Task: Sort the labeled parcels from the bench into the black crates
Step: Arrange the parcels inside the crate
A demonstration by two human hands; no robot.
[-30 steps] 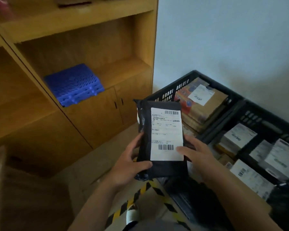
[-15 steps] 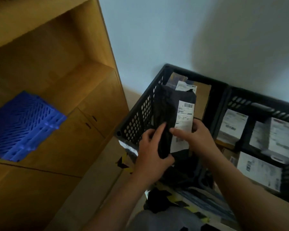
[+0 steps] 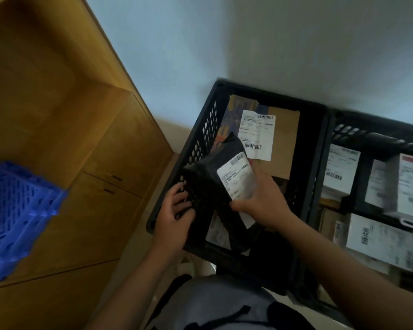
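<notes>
Once held upright for label check, black poly parcel (image 3: 215, 177) now lowered into left black crate (image 3: 200, 144); right hand (image 3: 260, 203) fingers clamped on it, left hand (image 3: 174, 215) fingers loosely touching; release next, probably.

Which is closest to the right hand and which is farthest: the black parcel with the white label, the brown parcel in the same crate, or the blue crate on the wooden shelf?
From the right hand:
1. Black parcel: held in that hand, over the left black crate.
2. Brown parcel: just beyond, lying in the same crate.
3. Blue crate: far to the left, on the wooden shelf.
</notes>
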